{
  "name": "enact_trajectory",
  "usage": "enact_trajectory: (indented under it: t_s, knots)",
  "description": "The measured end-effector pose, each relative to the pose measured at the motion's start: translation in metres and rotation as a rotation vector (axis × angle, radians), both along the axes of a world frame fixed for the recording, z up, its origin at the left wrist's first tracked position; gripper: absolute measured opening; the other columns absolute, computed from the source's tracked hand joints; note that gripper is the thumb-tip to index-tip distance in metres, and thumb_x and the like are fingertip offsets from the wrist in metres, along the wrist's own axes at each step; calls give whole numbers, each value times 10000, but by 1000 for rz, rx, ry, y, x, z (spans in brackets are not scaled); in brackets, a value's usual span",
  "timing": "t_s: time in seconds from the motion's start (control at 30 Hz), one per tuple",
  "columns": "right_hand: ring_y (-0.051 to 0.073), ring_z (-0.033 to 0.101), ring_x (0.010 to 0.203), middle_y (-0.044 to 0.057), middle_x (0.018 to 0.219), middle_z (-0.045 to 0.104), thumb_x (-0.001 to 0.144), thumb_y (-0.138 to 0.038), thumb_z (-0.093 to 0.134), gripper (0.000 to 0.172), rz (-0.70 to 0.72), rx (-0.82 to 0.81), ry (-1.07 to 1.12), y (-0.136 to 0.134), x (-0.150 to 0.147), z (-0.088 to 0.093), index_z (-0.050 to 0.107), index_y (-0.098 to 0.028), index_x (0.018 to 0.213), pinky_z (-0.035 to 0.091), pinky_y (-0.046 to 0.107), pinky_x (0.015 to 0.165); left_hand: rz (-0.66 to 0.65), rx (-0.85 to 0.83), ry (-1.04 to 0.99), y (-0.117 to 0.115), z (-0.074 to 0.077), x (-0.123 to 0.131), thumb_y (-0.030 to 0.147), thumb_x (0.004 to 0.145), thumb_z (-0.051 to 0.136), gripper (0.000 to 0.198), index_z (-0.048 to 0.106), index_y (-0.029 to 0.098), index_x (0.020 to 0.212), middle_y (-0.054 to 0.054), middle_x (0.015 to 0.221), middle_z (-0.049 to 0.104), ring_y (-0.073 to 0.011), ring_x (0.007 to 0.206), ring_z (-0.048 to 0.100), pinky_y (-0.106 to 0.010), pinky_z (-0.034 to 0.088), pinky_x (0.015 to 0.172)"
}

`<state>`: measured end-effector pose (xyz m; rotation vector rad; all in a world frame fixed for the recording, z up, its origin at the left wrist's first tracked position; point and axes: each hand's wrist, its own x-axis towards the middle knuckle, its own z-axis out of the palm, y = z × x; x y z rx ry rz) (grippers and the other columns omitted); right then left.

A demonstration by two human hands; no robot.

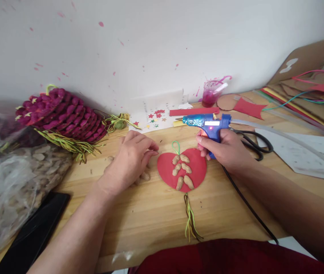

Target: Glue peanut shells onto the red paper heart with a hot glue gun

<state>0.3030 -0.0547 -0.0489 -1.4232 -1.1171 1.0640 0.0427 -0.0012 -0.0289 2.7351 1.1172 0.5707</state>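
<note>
A blue hot glue gun [207, 123] is in my right hand [230, 150], my fingers wrapped round its handle and its nozzle pointing left. Below the nozzle lies a red paper heart [164, 169] bearing several peanuts [185, 168] in pairs. It has a green loop [176, 146] at its top and a yarn tassel [189, 220] at its bottom. Left of the heart, my left hand [135, 156] hovers with thumb and fingertips drawn together; anything between them is too small to make out. Loose peanuts [145, 176] lie partly hidden beneath that hand.
A plastic bag of peanuts [36, 182] and a black flat object [36, 236] lie at left, below a purple bumpy craft piece [65, 114]. At the back are star stickers [158, 114] and a stained cup [210, 93]. Black-handled scissors [254, 142] lie beyond my right hand.
</note>
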Motion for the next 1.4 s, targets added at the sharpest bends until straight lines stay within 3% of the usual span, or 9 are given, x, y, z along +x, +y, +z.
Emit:
enact_trajectory:
  t_s: [0.2, 0.67, 1.1, 1.27, 1.4]
  knots:
    - [110, 576, 487, 2, 582, 635, 839, -314, 747, 226, 18, 19, -15, 1, 0, -1, 618, -192, 700, 447, 223, 446, -19, 72, 22, -15, -3, 13, 237, 954, 610, 112, 697, 228, 884, -49, 895, 727, -254, 947, 565, -430, 395, 822]
    - [123, 582, 493, 7, 614, 647, 828, -337, 766, 228, -3, -23, -21, 0, -3, 2, 618, -213, 706, 441, 237, 426, 21, 47, 15, -19, -9, 29, 224, 934, 637, 80, 703, 225, 888, -59, 910, 729, -260, 950, 560, -433, 385, 801]
    - [121, 598, 490, 11, 606, 652, 829, -295, 761, 219, -7, -15, -22, 1, -3, 1, 629, -204, 680, 448, 221, 411, 54, 55, 6, -16, -11, 25, 222, 967, 570, 183, 741, 225, 1033, -74, 984, 748, -275, 979, 588, -430, 382, 802]
    - [122, 591, 491, 11, 603, 652, 823, -311, 773, 218, -3, -14, -17, 0, -2, 3, 631, -207, 695, 449, 227, 416, 101, 96, -34, -7, -5, 11, 297, 964, 583, 198, 752, 225, 892, -65, 885, 747, -269, 905, 596, -426, 397, 822]
    - [116, 585, 490, 6, 594, 649, 827, -293, 760, 193, -9, -21, -32, 0, -2, 3, 627, -196, 726, 460, 225, 437, 261, 167, -29, 7, 7, -12, 417, 953, 575, 352, 700, 226, 685, -62, 687, 675, -263, 781, 581, -404, 389, 773]
